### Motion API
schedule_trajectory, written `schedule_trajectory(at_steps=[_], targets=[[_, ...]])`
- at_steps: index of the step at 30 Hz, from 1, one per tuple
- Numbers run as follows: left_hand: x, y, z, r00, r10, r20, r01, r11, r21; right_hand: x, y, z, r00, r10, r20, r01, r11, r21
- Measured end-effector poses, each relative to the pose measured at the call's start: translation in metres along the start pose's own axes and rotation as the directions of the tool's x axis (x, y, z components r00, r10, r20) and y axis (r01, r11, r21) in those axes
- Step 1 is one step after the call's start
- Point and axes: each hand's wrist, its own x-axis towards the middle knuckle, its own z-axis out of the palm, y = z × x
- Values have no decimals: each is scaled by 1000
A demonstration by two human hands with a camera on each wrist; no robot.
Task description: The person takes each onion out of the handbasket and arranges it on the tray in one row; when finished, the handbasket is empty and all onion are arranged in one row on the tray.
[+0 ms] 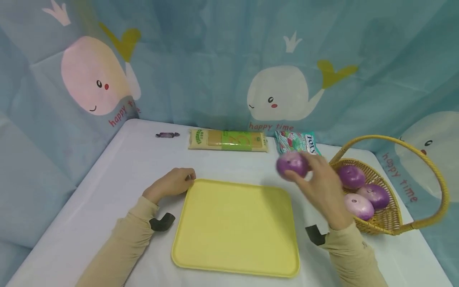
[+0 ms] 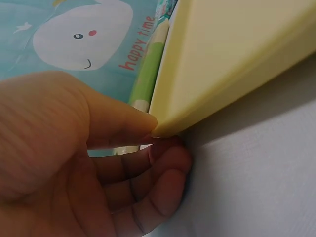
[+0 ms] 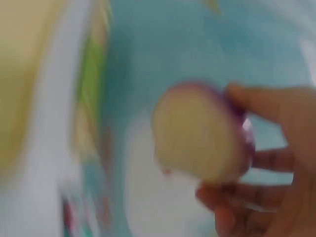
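Now the right hand [image 1: 324, 187] grips a purple onion [image 1: 292, 164] with curled fingers [image 3: 256, 197] right of center, while the left hand [image 1: 172, 184] pinches the yellow tray [image 1: 233, 235] corner.

A white cloth-covered table [image 1: 118, 167] carries a flat yellow plastic tray [image 1: 234, 227] at its middle. Along the far edge lie a small dark wrapped candy [image 1: 167, 134], a long yellow-green noodle packet [image 1: 228, 140] and a green sweets bag [image 1: 295, 141]. A woven yellow wicker basket [image 1: 387, 219] stands at the right.
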Motion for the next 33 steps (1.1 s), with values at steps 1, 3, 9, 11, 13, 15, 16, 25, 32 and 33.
schedule_trajectory(at_steps=[1,3,9,11,13,15,16,25,32,33], targets=[[1,0,-1,1000,5,-1,-5,1000,4,2,-14,11,996,-85,26,84,996,31],[3,-1,-2,1000,5,1,-5,1000,9,5,-41,35,964,-242,112,231,967,104],[6,-7,-1,1000,-2,-1,2,1000,-4,1,-105,97,825,-444,351,395,896,205],[6,-8,0,1000,0,7,0,999,-43,0,-115,108,801,-452,393,400,892,210],[6,-9,1,1000,2,17,0,996,-87,-1,-122,116,790,-449,418,403,894,199],[6,-11,2,1000,9,24,-6,993,-122,0,-127,123,785,-447,429,407,894,188],[6,-12,2,1000,9,24,-6,991,-132,1,-129,125,783,-450,429,412,892,185],[5,-19,0,999,33,22,-28,982,-189,6,-125,121,806,-407,430,348,913,212],[3,-19,-1,998,34,49,-21,972,-235,-1,-14,49,978,-177,110,174,984,35],[4,-19,-1,998,38,47,-25,972,-235,-5,8,37,991,-124,52,125,992,-13]])
